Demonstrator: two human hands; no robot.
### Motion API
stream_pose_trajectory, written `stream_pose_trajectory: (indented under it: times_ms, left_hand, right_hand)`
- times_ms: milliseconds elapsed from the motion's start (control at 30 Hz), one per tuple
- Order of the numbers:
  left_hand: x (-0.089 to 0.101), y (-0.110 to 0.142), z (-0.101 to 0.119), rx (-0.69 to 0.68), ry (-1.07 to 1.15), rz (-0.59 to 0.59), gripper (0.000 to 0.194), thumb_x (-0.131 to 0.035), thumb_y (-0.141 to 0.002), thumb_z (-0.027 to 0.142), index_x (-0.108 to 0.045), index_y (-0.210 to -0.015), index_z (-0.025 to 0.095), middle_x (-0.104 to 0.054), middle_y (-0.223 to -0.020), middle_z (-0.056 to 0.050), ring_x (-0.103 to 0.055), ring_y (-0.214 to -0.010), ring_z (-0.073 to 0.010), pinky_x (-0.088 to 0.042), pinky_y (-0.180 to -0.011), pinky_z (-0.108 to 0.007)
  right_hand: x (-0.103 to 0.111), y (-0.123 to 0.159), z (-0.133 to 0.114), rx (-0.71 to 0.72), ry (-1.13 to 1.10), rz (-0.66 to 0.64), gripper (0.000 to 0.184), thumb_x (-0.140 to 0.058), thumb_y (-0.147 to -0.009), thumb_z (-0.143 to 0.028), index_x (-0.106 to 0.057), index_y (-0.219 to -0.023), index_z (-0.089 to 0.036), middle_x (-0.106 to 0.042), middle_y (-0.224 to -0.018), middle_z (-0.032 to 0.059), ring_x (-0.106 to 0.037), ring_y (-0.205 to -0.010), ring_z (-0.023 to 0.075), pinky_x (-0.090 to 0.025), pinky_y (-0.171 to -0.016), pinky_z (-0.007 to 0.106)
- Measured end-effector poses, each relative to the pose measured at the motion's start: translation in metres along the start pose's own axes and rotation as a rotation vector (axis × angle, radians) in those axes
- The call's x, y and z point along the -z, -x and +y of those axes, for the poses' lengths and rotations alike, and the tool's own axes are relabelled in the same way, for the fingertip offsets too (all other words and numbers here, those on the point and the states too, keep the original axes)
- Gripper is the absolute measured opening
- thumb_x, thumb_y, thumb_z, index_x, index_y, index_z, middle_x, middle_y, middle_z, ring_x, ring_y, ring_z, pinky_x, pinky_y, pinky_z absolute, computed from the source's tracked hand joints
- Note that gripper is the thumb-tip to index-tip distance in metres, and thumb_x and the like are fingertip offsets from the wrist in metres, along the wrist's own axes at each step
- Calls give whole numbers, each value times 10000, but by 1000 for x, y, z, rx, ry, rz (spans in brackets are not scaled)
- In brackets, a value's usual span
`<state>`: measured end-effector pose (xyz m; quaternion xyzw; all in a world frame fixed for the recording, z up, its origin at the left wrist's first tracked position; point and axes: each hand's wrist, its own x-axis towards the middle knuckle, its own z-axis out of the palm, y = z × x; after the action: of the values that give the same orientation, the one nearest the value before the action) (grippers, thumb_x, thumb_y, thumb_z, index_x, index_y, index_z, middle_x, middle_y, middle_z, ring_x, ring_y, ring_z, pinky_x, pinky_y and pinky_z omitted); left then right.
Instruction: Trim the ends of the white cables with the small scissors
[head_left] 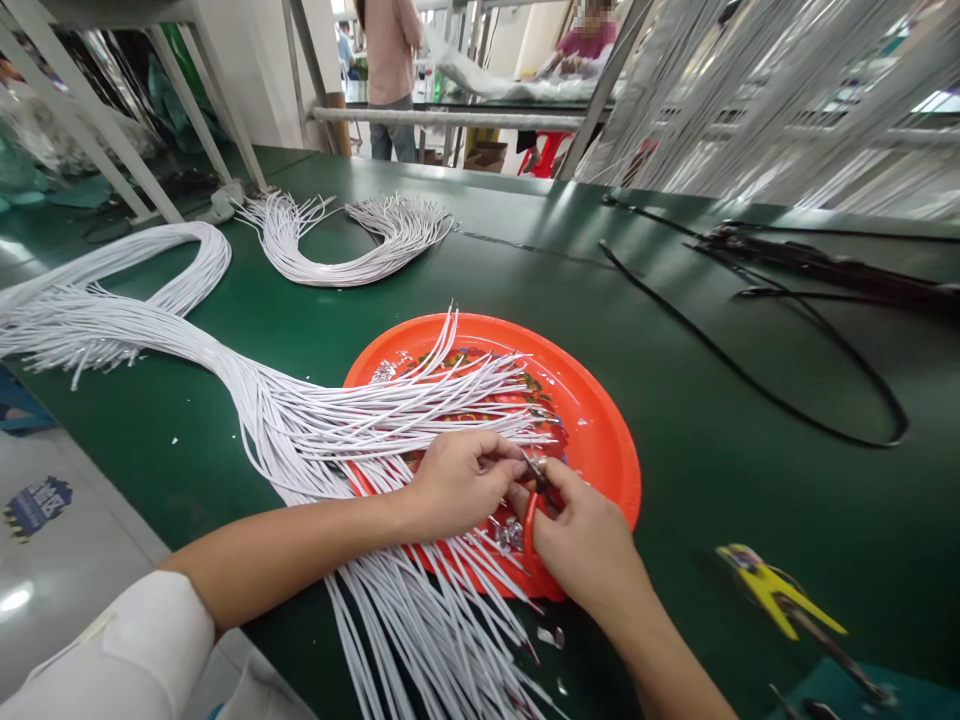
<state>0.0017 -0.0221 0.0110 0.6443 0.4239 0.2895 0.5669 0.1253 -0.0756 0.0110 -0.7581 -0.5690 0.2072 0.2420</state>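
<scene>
A large bundle of thin white wires (300, 410) lies across an orange-red round tray (611, 430), its loose ends fanned out on both sides of my hands. My left hand (457, 485) is closed above the tray, thumb and fingers pinching what looks like the end of one white wire. My right hand (589, 535) grips small scissors with red handles (530, 530), their metal blades close to my left fingertips. Beneath my hands, shiny silvery scraps (508, 533) lie in the tray. The exact spot between the blades is partly hidden by my fingers.
Another curved white wire bundle (337, 265) rests farther back on the green table (697, 400). Black cables (780, 390) lie at right, with a yellow-handled tool (772, 590) nearer me. White wires hang from a rack (697, 90). Other people are behind the table.
</scene>
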Motion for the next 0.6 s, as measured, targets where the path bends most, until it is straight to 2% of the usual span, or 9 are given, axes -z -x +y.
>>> stream_pose_trajectory:
  times_ms: [200,333,467,600]
  left_hand:
    - [1,1,3,-43,-2,73,149,-519,-772,248,-618,-802,139,-646,-718,-14,-576,-617,-104,-465,-590,-222]
    - [2,0,2,-69,-56,111,169,-512,-780,255,-630,-821,142,-650,-726,-16,-575,-632,-109,-461,-599,-227]
    - [2,0,1,-104,-152,89,182,-508,-787,255,-653,-821,150,-665,-747,-18,-579,-670,-118,-458,-626,-226]
    - [2,2,3,-121,-252,28,218,-471,-813,252,-667,-851,164,-673,-758,-18,-576,-654,-117,-446,-605,-219]
  right_hand:
    - [2,-1,2,-15,-78,-38,204,-489,-722,-379,-603,-828,-246,-571,-541,-32,-530,-513,161,-376,-522,263]
    - [12,-3,5,0,-200,-66,193,-533,-693,-386,-597,-801,-239,-580,-559,-36,-551,-526,153,-412,-529,256]
    - [21,-4,5,9,-323,120,239,-591,-690,-407,-589,-828,-212,-656,-745,18,-596,-624,160,-460,-595,271]
    - [19,-5,8,261,-220,284,198,-541,-746,-327,-606,-912,-239,-669,-912,26,-607,-777,177,-467,-715,313]
